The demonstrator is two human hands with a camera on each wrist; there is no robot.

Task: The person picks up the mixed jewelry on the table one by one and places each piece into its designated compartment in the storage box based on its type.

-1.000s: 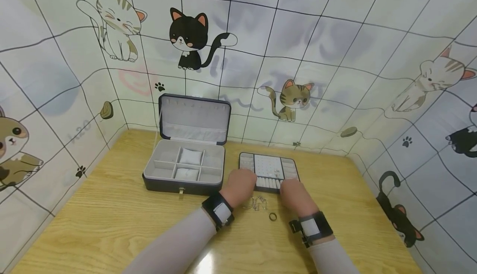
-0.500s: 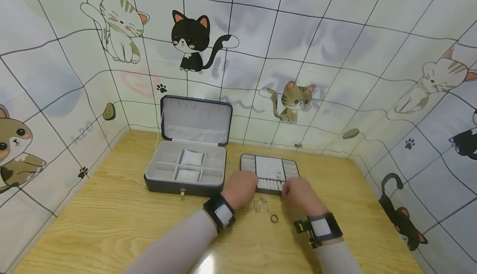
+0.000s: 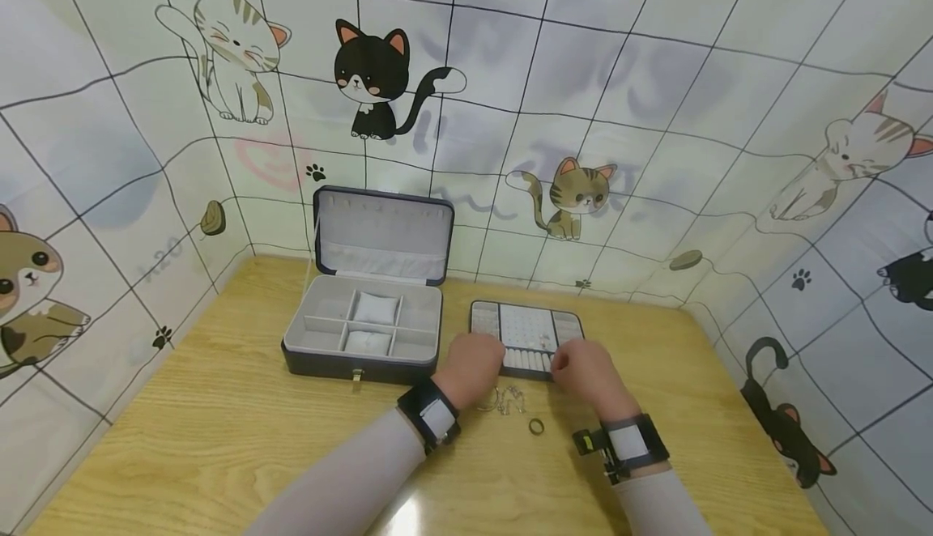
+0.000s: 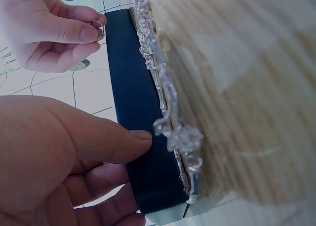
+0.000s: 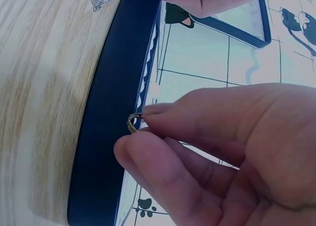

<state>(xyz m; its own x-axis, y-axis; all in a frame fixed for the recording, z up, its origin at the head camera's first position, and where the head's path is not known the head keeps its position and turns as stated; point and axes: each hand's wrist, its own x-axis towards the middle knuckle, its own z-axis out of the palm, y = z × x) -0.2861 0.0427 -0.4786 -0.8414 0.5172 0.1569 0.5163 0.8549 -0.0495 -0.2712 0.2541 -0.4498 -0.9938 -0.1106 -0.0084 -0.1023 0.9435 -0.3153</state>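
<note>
In the head view my left hand (image 3: 472,367) is at the front left corner of a shallow jewelry tray (image 3: 528,326). The left wrist view shows its thumb on the tray's dark front wall (image 4: 140,97) and the fingers curled behind, gripping it. Between thumb and fingertips my right hand (image 3: 590,374) pinches a small ring (image 5: 132,122), close by the tray's front right, near the white ring rolls. On the table before the tray lie silvery bracelets (image 3: 513,401), one with a flower-shaped sparkling piece (image 4: 185,138). A second, darker ring (image 3: 536,427) lies nearer to me.
Left of the tray stands an open jewelry box (image 3: 331,362) with its lid (image 3: 385,232) up and two white cushions (image 3: 376,308) in its compartments. A cat-printed sheet (image 3: 481,74) rises behind the wooden table (image 3: 219,423).
My right wrist has shifted a little to the right, and the right hand is slightly higher at the tray's front corner. The left hand keeps its place on the tray.
</note>
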